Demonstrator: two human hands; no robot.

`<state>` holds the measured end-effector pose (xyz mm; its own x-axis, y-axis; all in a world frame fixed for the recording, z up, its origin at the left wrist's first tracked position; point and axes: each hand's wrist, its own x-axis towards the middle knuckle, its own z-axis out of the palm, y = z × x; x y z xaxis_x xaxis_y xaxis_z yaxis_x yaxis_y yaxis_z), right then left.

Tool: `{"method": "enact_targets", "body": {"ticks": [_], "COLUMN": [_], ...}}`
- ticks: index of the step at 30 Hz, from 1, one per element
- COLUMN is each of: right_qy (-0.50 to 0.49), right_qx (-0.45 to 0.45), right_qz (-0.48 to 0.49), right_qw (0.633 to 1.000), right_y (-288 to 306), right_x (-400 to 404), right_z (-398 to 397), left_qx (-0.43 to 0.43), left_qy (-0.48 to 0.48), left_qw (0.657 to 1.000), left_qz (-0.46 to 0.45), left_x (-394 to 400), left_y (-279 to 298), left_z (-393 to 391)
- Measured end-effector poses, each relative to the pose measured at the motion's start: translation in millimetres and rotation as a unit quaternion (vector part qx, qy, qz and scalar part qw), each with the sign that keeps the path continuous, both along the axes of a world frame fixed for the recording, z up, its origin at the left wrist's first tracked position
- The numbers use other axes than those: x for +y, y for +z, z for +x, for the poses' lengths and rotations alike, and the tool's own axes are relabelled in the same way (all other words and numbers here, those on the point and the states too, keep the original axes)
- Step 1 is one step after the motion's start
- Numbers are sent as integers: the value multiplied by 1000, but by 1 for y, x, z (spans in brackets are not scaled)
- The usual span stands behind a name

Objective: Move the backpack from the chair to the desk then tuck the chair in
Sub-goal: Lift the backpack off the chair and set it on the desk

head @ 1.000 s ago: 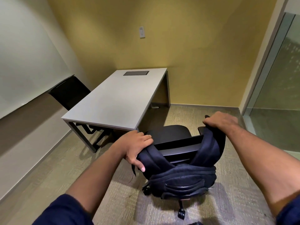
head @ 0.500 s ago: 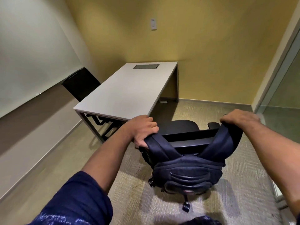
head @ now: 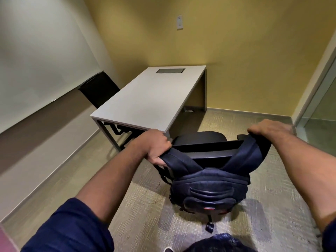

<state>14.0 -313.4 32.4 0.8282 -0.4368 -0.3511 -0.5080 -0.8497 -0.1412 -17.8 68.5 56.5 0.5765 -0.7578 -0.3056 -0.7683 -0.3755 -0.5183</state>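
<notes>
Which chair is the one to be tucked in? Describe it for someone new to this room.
Start at the pale desk in the yellow corner. The chair stands at its near right corner, a navy backpack hanging behind its backrest. The other black chair is against the left wall.

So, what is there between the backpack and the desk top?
In the head view, only the black chair stands between the backpack and the desk. The backpack hangs behind its backrest, and the desk top is bare apart from its dark inset panel.

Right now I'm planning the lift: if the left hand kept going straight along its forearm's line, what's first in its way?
Probably the desk: the left hand points at its near corner, though depth is unclear.
</notes>
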Motion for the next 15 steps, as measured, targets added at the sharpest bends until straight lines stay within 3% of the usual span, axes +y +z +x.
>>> {"method": "enact_targets", "body": {"ticks": [15], "right_qy": [-29], "right_qx": [6], "right_qz": [11], "right_qw": [1000], "right_y": [-8], "right_x": [-42], "right_z": [-26], "left_qx": [32], "left_qy": [-82], "left_qw": [992], "left_qz": [-86], "left_x": [-74], "left_y": [-54], "left_z": [-70]}}
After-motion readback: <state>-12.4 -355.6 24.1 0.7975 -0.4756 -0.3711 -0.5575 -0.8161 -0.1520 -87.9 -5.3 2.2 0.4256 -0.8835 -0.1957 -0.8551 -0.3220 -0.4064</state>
